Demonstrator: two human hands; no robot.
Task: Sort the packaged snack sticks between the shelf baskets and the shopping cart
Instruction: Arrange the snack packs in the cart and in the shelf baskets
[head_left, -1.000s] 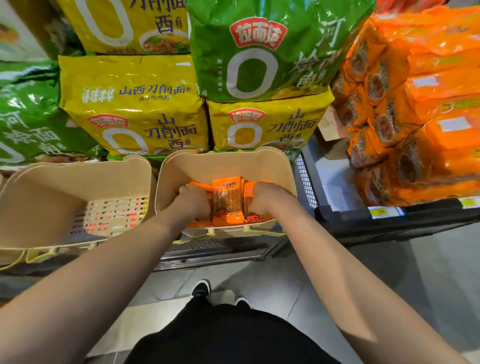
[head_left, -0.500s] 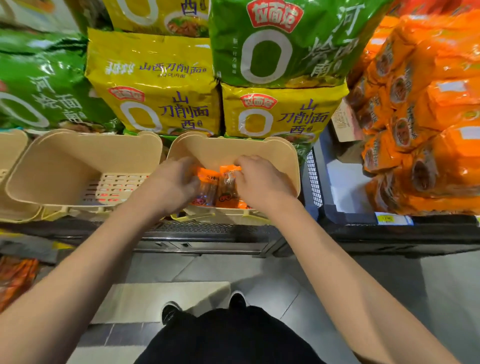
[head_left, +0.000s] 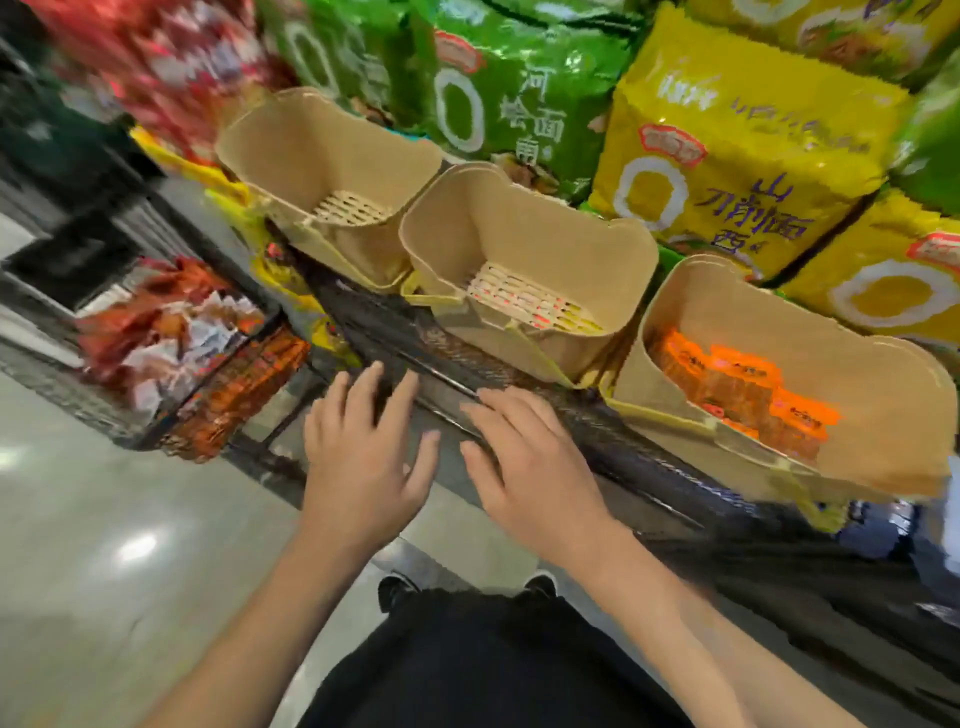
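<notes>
we saw both hands withdrawn from the right-hand beige plastic shelf basket (head_left: 883, 415), where the orange packaged snack sticks (head_left: 737, 395) now lay; left hand (head_left: 363, 457) and right hand (head_left: 524, 462) hovered spread and empty, likely heading toward the wire shopping cart (head_left: 171, 364).

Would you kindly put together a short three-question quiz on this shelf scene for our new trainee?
1. True or false: the left hand grips a packet.
2. How many beige baskets stand on the shelf?
3. Which basket holds the orange snack sticks: A far left, B middle, C far right?

Key: 1 false, both it and the right hand are open and hold nothing; 2 three; 3 C.
</notes>
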